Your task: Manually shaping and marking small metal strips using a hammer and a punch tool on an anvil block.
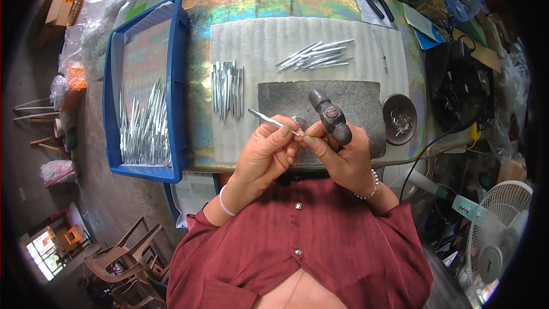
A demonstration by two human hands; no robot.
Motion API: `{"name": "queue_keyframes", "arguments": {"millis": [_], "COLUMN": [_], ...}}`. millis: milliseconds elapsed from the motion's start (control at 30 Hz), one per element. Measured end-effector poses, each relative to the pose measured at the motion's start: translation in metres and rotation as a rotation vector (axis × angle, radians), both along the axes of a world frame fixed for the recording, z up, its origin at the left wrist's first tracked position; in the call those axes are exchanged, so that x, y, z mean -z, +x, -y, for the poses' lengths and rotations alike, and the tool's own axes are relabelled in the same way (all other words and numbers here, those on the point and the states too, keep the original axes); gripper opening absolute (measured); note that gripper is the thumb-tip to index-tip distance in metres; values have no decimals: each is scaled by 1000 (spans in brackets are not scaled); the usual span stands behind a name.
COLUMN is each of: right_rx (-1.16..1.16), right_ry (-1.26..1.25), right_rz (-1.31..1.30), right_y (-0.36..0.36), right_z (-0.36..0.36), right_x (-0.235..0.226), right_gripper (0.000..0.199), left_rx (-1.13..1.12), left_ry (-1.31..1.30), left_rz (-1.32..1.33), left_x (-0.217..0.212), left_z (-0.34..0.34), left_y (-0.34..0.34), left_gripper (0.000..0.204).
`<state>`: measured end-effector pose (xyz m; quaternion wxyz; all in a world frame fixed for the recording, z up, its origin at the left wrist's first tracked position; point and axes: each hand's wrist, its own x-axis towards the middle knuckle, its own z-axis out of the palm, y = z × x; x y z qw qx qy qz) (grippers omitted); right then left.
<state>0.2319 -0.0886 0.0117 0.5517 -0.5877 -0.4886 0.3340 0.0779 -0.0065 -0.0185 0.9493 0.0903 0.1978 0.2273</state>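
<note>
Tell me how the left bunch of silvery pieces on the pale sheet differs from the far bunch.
Direction: the left bunch points away from the person, while the far bunch slants crosswise.
Place: the left bunch lies nearer the blue tray; the far bunch lies beyond the grey slab.
Shared: both are slim, silvery pieces on the pale sheet.

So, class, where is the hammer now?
In the head view, the hammer is right of centre, in the right hand, over the grey slab.
</note>
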Motion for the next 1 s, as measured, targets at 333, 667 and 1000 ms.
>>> {"name": "queue_keyframes", "arguments": {"millis": [333, 667, 1000], "right_rx": [-2, 25, 18], "right_ry": [-50, -40, 116], "right_rz": [75, 175, 196], "right_y": [0, -4, -9], "right_z": [4, 4, -1], "right_x": [-3, 0, 12], "right_gripper": [11, 15, 25], "left_rx": [12, -1, -58], "left_ry": [-14, 3, 200], "left_rz": [38, 16, -77], "left_x": [0, 5, 6], "left_z": [2, 3, 6], "left_y": [0, -2, -9], "left_gripper": [15, 14, 11]}}
